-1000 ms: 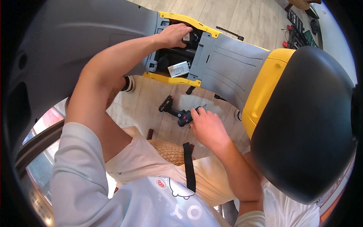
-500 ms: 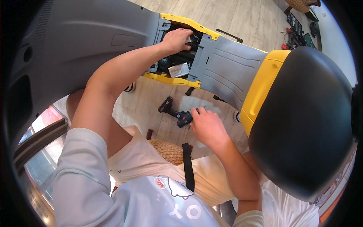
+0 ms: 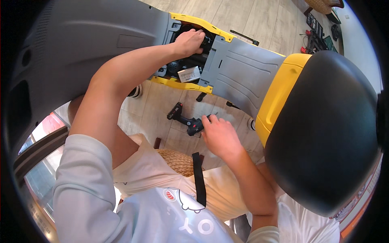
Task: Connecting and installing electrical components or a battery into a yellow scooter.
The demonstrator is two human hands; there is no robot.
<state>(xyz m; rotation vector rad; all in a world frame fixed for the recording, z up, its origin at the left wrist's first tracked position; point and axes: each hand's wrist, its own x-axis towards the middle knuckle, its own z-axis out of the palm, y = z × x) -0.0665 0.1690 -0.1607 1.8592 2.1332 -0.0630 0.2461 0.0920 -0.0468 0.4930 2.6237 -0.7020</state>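
Observation:
My left hand (image 3: 189, 41) reaches into the open compartment of a grey and yellow scooter body (image 3: 253, 77), fingers curled over a dark part (image 3: 207, 46) that it mostly hides. Below that hand, inside the compartment, lies a silver box with a label (image 3: 189, 74), beside dark components (image 3: 173, 67). My right hand (image 3: 219, 133) has its fingers curved round the bit end of a black cordless drill (image 3: 193, 126), below the scooter body, with the drill's battery end pointing left.
A black seat (image 3: 324, 129) fills the right side; a grey panel (image 3: 81, 28) spans the upper left. Tool cases (image 3: 314, 28) and red-handled tools (image 3: 310, 42) lie on the wooden floor (image 3: 263, 20) at upper right. A woven seat (image 3: 170, 158) shows beneath me.
My left hand has shifted slightly within the compartment, and the pale label by its fingers is now mostly covered. My right hand and the drill sit marginally further left in view.

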